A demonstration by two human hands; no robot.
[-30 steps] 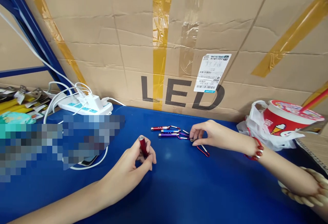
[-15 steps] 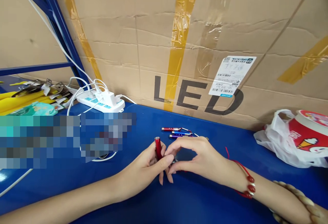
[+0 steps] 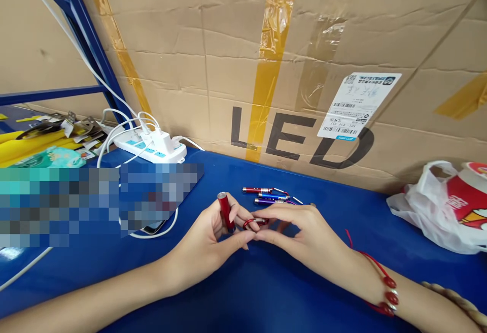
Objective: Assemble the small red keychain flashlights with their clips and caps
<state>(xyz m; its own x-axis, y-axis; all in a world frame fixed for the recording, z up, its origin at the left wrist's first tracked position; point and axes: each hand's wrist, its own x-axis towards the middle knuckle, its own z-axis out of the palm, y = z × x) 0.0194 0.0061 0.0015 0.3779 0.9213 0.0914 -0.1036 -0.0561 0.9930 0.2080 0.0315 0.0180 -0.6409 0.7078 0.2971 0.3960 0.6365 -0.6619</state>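
Cardboard (image 3: 228, 69) walls the far side of my blue worktop (image 3: 243, 292). At left sits a white power strip (image 3: 154, 150). My left hand (image 3: 209, 241) curls its fingers around the red tube (image 3: 225, 213), presumably to steady it; its long axis stands steep, silvery end up and tipped left. Between my hands the red clip (image 3: 261, 221) lies roughly crosswise; my right hand (image 3: 306, 226) pinches its right end, apparently for control. Beyond, three slim metal tubes (image 3: 271, 196) lie crosswise, probably set there to leave me room. Far right stands a bagged cup (image 3: 466, 196).
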